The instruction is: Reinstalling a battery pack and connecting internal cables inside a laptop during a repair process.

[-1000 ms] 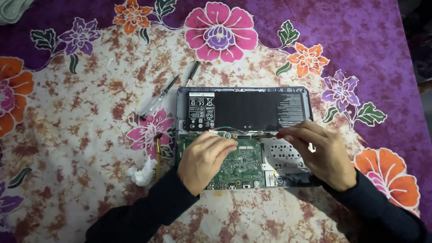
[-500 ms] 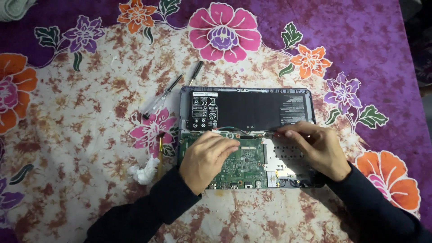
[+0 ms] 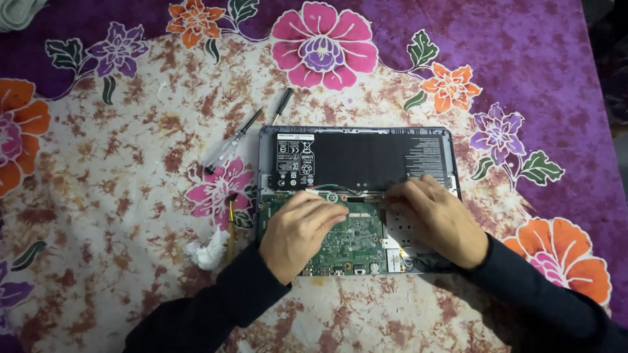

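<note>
Head view is looking straight down on an opened laptop (image 3: 356, 199) lying back-side up on a flowered cloth (image 3: 131, 163), its cover off so the insides are showing. Both hands are resting on it. The left hand (image 3: 302, 232) is lying palm down on the green circuit board (image 3: 356, 245), its fingers (image 3: 327, 208) loosely curled with the tips touching the strip where the board is meeting the black battery (image 3: 366, 160); they are not visibly gripping anything. The right hand (image 3: 437, 219) is lying on the silvery right part of the chassis, fingers (image 3: 404, 191) bent and pointing left, their tips pressing at the lower edge of the battery; whether they are pinching something small there cannot be told. Between the two sets of fingertips, thin wires and a metal bracket are running along the battery's edge. Beyond the fingertips the battery is filling the far half of the laptop. Well to the left of the left fingers, two screwdrivers (image 3: 235, 140) are lying slantwise on the cloth near the laptop's far left corner. Just left of the left wrist, a yellow-handled tool (image 3: 231, 225) and a crumpled white tissue (image 3: 208, 250) are lying beside the laptop.
</note>
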